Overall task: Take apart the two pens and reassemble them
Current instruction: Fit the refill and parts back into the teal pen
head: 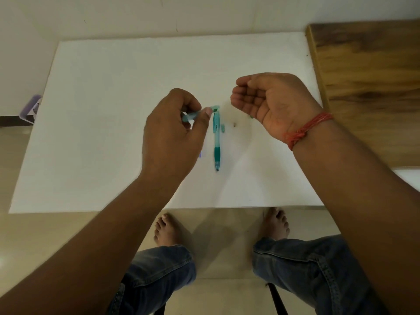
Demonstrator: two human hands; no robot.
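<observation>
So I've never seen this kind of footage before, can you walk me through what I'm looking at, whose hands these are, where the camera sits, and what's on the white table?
There is no machine here. The single picture comes from a camera worn on a person's head, looking down, so you see their own two arms, knees and bare feet.

The left hand pinches a small pale teal pen part between thumb and fingers. The right hand, with a red thread around its wrist, hovers cupped and palm up; nothing clearly shows in it.

On the white table lies a teal pen, tip towards the person. Beside it sit a small teal piece and a tiny dark bit, too small to identify. A wooden board is at the right.
</observation>
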